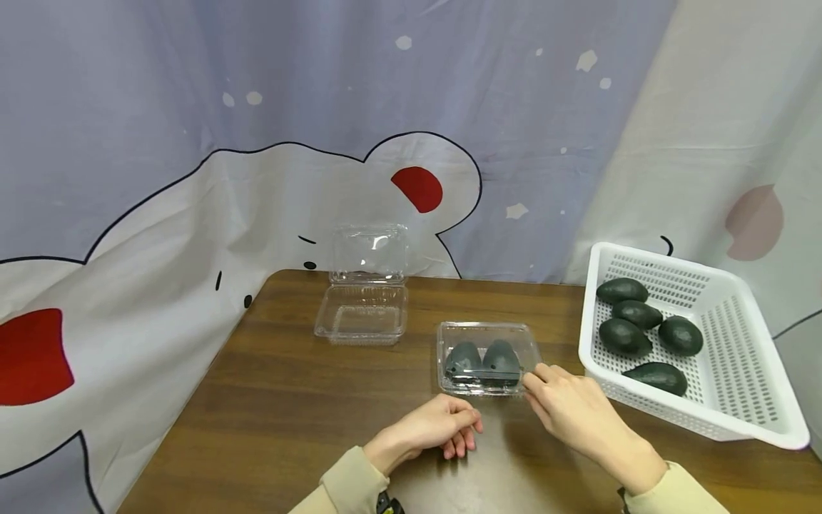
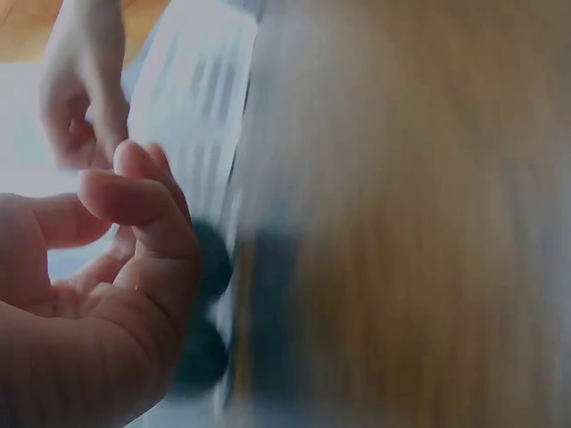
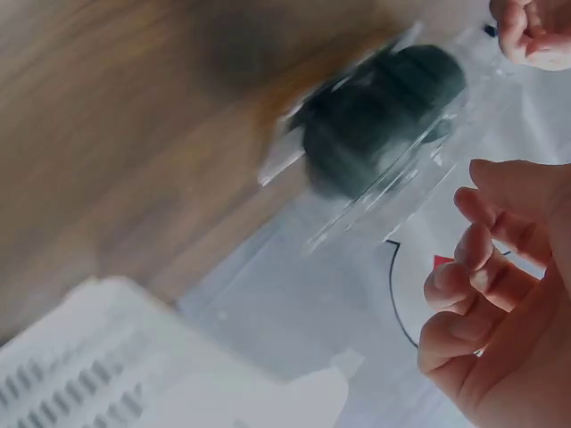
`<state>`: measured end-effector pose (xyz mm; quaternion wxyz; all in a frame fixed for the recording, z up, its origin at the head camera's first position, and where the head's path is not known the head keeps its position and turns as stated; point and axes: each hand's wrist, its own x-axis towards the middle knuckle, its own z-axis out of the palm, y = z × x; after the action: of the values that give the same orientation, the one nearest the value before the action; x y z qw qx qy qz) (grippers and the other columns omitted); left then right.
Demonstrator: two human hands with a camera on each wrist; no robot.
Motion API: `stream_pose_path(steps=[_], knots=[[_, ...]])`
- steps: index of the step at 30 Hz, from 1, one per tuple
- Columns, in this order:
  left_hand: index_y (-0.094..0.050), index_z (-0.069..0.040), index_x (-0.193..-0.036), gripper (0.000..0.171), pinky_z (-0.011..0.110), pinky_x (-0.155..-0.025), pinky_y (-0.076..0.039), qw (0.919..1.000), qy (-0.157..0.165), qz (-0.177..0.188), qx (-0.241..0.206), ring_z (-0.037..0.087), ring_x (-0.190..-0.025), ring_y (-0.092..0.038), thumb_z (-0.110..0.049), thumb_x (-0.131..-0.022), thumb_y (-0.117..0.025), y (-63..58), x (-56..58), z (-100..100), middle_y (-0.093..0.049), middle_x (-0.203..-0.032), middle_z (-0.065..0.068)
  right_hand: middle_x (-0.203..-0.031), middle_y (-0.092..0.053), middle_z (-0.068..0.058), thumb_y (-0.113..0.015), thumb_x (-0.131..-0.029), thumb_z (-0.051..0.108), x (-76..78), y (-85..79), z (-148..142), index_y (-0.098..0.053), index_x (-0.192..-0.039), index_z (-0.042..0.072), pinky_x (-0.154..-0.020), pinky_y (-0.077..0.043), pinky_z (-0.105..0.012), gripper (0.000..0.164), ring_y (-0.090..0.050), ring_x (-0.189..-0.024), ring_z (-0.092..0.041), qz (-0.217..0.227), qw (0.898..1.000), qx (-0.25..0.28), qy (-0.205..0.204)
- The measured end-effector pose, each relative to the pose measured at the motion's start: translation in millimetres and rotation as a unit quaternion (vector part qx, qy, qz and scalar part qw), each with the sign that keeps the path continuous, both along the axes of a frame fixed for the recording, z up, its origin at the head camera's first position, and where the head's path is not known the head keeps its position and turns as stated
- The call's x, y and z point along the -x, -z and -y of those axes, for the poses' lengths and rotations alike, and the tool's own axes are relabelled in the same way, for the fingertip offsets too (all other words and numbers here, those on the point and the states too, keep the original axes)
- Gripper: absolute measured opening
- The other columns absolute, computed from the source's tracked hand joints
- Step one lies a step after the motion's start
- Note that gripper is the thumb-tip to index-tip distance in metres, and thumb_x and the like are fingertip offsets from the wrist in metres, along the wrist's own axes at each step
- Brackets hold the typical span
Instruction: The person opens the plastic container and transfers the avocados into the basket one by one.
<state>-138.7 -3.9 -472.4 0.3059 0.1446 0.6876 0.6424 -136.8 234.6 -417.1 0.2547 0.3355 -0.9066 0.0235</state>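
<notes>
A clear plastic clamshell box [image 1: 489, 357] with its lid down holds two dark green avocados [image 1: 501, 363]. My right hand [image 1: 574, 408] hovers by the box's front right corner. In the right wrist view the fingers [image 3: 455, 330] are loosely bent with nothing between them, apart from the box. Just in front of the box, my left hand [image 1: 439, 427] hangs with its fingers loosely curled, holding nothing. The left wrist view shows the same loose curl, with avocados [image 2: 207, 357] blurred behind the hand.
Farther back on the table stands a second clear clamshell box [image 1: 362, 330], its lid raised. A white perforated basket [image 1: 726, 421] on the right contains several avocados [image 1: 624, 337]. A patterned curtain [image 1: 308, 86] hangs along the table's far edge.
</notes>
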Motion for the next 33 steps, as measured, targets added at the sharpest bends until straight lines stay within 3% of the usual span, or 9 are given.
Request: stream_pose_path(steps=[8,11,15,20,24,29,33], knots=[[-0.064,0.004,-0.097,0.026,0.017,-0.042,-0.043,0.9926,0.005,0.093,-0.078,0.007,-0.051,-0.053,-0.018,-0.101,-0.050,10.2,-8.3,-54,-0.060,-0.068,0.003,-0.069,-0.042,0.008,-0.078,-0.074,0.009,-0.9,-1.9,-23,-0.051,-0.074,0.017,-0.039,-0.032,-0.026,0.028,-0.046,-0.057,-0.013,0.034,0.999,-0.014,0.013],[-0.062,0.000,-0.099,0.022,0.019,-0.046,-0.046,0.9847,-0.022,0.127,-0.117,0.009,-0.054,-0.055,-0.018,-0.102,-0.050,12.1,-9.1,-73,-0.061,-0.071,0.004,-0.069,-0.041,0.008,-0.078,-0.074,0.007,-0.5,0.7,-27,-0.051,-0.075,0.017,-0.040,-0.032,-0.025,0.029,-0.043,-0.056,-0.011,0.037,0.999,-0.013,0.011],[-0.058,0.001,-0.105,0.015,0.026,-0.058,-0.055,0.9678,-0.084,0.158,-0.177,0.013,-0.059,-0.059,-0.012,-0.100,-0.053,13.2,-11.3,-97,-0.061,-0.077,0.008,-0.070,-0.041,0.008,-0.079,-0.073,0.007,1.1,4.4,-30,-0.051,-0.075,0.017,-0.040,-0.033,-0.026,0.030,-0.044,-0.056,-0.011,0.047,0.999,-0.012,0.014],[-0.057,0.004,-0.111,0.017,0.041,-0.077,-0.057,0.9429,-0.164,0.169,-0.236,0.019,-0.072,-0.064,-0.006,-0.098,-0.054,15.0,-13.2,-121,-0.062,-0.088,0.015,-0.072,-0.044,0.007,-0.078,-0.073,0.007,5.2,5.6,-31,-0.052,-0.076,0.017,-0.042,-0.038,-0.029,0.028,-0.049,-0.060,-0.015,0.053,0.998,-0.019,0.018],[-0.059,0.002,-0.108,0.014,0.038,-0.077,-0.057,0.9279,-0.204,0.163,-0.266,0.019,-0.076,-0.064,-0.002,-0.097,-0.051,16.8,-10.9,-132,-0.063,-0.091,0.013,-0.073,-0.043,0.007,-0.077,-0.071,0.007,8.6,6.3,-31,-0.051,-0.073,0.017,-0.042,-0.038,-0.030,0.028,-0.049,-0.061,-0.016,0.042,0.999,-0.024,0.011],[-0.060,0.001,-0.105,0.014,0.033,-0.075,-0.056,0.9153,-0.231,0.159,-0.289,0.016,-0.075,-0.063,-0.001,-0.097,-0.050,17.5,-8.1,-137,-0.064,-0.088,0.011,-0.072,-0.041,0.008,-0.079,-0.072,0.009,12.3,9.4,-33,-0.052,-0.070,0.018,-0.041,-0.038,-0.028,0.028,-0.048,-0.062,-0.014,0.017,0.999,-0.033,-0.007],[-0.062,0.002,-0.105,0.015,0.033,-0.075,-0.056,0.9110,-0.244,0.159,-0.292,0.015,-0.074,-0.063,-0.004,-0.099,-0.050,17.6,-7.9,-140,-0.064,-0.086,0.009,-0.071,-0.039,0.007,-0.078,-0.073,0.011,13.9,12.5,-34,-0.051,-0.069,0.018,-0.040,-0.036,-0.027,0.028,-0.047,-0.062,-0.013,0.000,0.999,-0.032,-0.025]])
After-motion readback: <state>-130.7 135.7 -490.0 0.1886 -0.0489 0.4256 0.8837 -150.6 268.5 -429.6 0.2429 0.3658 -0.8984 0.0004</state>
